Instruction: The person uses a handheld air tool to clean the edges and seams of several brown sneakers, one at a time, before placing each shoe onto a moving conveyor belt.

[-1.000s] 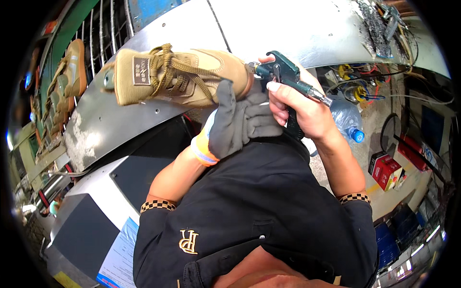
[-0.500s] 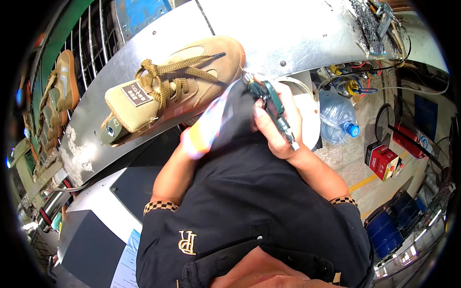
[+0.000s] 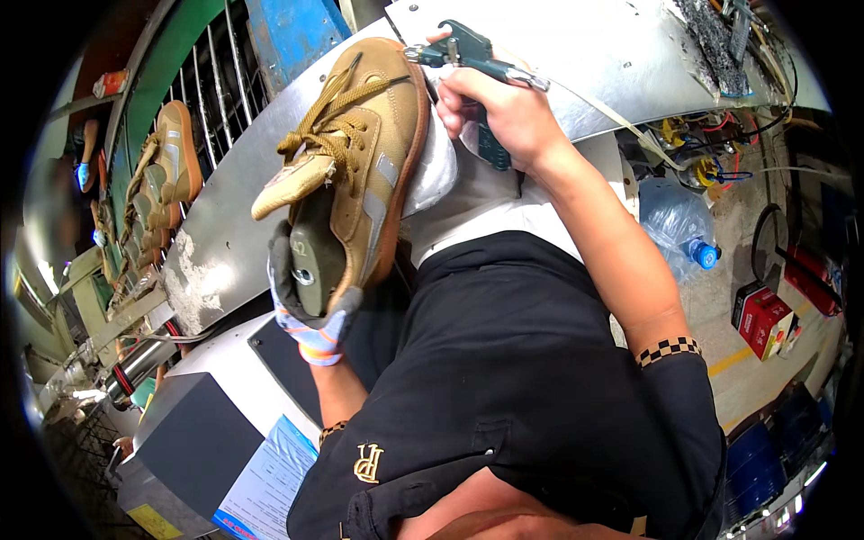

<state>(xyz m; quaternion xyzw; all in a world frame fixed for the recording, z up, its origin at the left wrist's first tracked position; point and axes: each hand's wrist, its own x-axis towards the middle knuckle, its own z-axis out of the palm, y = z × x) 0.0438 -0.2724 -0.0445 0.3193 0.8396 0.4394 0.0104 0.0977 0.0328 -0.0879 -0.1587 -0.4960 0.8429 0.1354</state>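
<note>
A tan lace-up shoe (image 3: 382, 126) with grey side stripes and a brown sole edge is tilted over the metal bench top, toe pointing away from me. Inside it sits a dark green shoe last (image 3: 317, 265), showing at the heel opening. My left hand (image 3: 315, 331), in a grey and light-coloured glove, is closed around the heel end. In my bare right hand (image 3: 513, 112) is a dark green spray gun (image 3: 466, 45) with a metal nozzle, fingers wrapped round its handle. The nozzle points left, close to the shoe's toe.
More tan shoes (image 3: 175, 153) stand on a rack at the far left, past metal bars. A pale hose (image 3: 612, 112) crosses the bench edge (image 3: 594, 81). To the right, a clear water jug (image 3: 670, 216) and a red box (image 3: 763, 319) lie on the floor.
My left hand has gone from beside the shoe to its heel, and the shoe is turned so its striped side shows. My right hand has carried the spray gun up beside the toe.
</note>
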